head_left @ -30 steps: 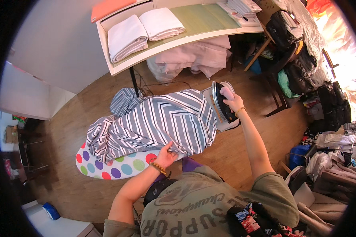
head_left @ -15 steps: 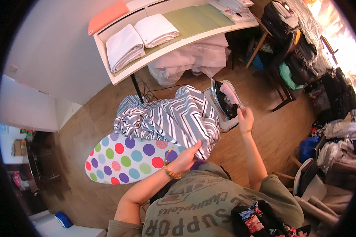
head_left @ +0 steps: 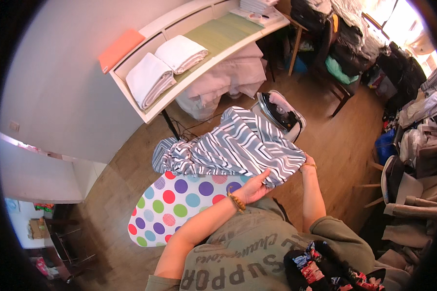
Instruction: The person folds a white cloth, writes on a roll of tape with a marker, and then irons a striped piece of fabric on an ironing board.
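Observation:
A grey, black and white zigzag-striped cloth [head_left: 228,145] lies bunched at its left end and spread flatter toward the right. Beneath its near edge shows a white ironing board [head_left: 185,209] with coloured dots. My left hand [head_left: 257,188] pinches the cloth's near edge, above the board's near side. At the cloth's right corner, my right hand [head_left: 308,164] has its fingers closed on the fabric, partly hidden by it. Just beyond the cloth, a clothes iron [head_left: 279,112] with a pinkish wrapping on its handle rests on a stand.
A white desk [head_left: 153,114] holds two folded white cloths [head_left: 162,68] and a green mat [head_left: 223,31]. Pale fabric [head_left: 223,82] is heaped below it, beside loose cables. Chairs piled with bags and clothes [head_left: 335,53] stand to the right, over a wooden floor [head_left: 335,140].
My right hand has come away from beside the iron and taken hold of the cloth's right corner. The cloth now stretches farther right, with my left hand still on its edge.

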{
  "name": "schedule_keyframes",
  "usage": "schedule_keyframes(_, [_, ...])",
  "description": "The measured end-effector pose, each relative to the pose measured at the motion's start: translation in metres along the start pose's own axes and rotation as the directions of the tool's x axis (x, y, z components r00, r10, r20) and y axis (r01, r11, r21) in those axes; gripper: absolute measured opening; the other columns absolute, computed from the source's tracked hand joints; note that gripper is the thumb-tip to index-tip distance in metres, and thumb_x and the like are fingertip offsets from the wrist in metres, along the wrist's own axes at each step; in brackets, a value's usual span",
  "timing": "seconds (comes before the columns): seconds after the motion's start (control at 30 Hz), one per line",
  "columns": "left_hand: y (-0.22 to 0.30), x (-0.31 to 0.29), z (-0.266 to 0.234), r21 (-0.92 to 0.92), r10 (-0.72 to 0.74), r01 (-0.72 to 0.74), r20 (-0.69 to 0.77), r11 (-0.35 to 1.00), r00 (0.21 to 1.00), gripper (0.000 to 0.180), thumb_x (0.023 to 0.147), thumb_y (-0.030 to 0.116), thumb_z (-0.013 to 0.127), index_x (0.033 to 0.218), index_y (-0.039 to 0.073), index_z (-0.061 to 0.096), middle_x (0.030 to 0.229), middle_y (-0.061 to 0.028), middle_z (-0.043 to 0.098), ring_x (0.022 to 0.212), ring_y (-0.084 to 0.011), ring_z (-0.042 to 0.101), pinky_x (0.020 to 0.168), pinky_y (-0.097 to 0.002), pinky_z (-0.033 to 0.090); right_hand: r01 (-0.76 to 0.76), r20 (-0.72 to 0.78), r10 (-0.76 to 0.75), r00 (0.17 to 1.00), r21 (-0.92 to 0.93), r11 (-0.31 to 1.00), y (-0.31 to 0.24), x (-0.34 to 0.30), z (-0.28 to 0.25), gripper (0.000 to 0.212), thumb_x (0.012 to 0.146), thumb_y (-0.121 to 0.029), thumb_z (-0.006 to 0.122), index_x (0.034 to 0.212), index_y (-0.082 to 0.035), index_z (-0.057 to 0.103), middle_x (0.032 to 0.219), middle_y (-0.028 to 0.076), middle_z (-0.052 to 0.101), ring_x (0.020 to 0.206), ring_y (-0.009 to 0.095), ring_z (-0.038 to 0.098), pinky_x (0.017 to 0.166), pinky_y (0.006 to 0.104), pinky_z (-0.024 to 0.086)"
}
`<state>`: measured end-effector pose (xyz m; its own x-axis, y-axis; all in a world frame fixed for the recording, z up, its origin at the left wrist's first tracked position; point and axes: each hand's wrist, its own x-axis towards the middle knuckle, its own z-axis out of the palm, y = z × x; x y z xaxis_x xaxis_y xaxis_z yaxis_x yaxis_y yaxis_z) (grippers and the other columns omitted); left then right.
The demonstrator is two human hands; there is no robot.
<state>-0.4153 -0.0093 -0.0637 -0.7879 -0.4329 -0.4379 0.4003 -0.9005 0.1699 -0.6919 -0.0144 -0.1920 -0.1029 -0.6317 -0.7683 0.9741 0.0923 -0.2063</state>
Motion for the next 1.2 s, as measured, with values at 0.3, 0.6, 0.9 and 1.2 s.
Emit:
schedule_keyframes(0.3, [0.205,-0.235,0.040,0.124,0.758,-0.754,0.019,0.645,0.652,0.053,0.091,0.040,0.045,0.120,-0.004,0.044,0.122,-0.0190,0.050,0.114,-0.0322,0.047,0.097,-0.0455,0.038,-0.043,0.037,0.047,0.998,-0.108,0.993,0.110,0.027,0.190,0.029,0.091,-0.018,0.040,0.112,-0.003,0.052,0.116,0.016,0.054,0.109,0.032,0.051,0.095,0.0499,0.038])
schedule_keyframes(0.6, [0.434,-0.457,0.065,0.225,0.994,-0.974,-0.106,-0.004,-0.029,0.037,0.096,0.024,0.027,0.115,-0.004,0.042,0.119,-0.0201,0.048,0.112,-0.0322,0.044,0.100,-0.0524,0.029,0.366,0.872,-0.107,0.478,-0.087,0.926,0.048,-0.034,0.514,0.054,0.093,-0.040,0.034,0.134,-0.005,0.032,0.140,0.017,0.026,0.121,0.040,0.034,0.097,0.0553,0.031])
schedule_keyframes(0.9, [0.350,-0.513,-0.097,0.274,0.930,-0.954,-0.368,0.120,0.011,0.039,0.096,0.024,0.029,0.125,0.002,0.043,0.129,-0.0148,0.046,0.119,-0.0293,0.044,0.100,-0.0486,0.034,0.145,0.659,0.030,0.751,-0.209,0.967,0.087,0.027,0.417,0.035,0.094,-0.019,0.036,0.128,-0.010,0.042,0.121,0.019,0.047,0.109,0.035,0.046,0.094,0.0464,0.038])
schedule_keyframes(1.2, [0.107,-0.389,-0.276,-0.100,0.624,-0.907,-0.695,0.409,0.358,0.042,0.094,0.030,0.038,0.123,0.001,0.047,0.126,-0.0128,0.051,0.118,-0.0268,0.047,0.101,-0.0445,0.036,0.074,0.053,-0.053,0.997,-0.611,0.788,0.030,0.089,0.118,0.040,0.085,-0.005,0.052,0.124,-0.008,0.046,0.113,0.012,0.058,0.101,0.026,0.058,0.088,0.0441,0.047])
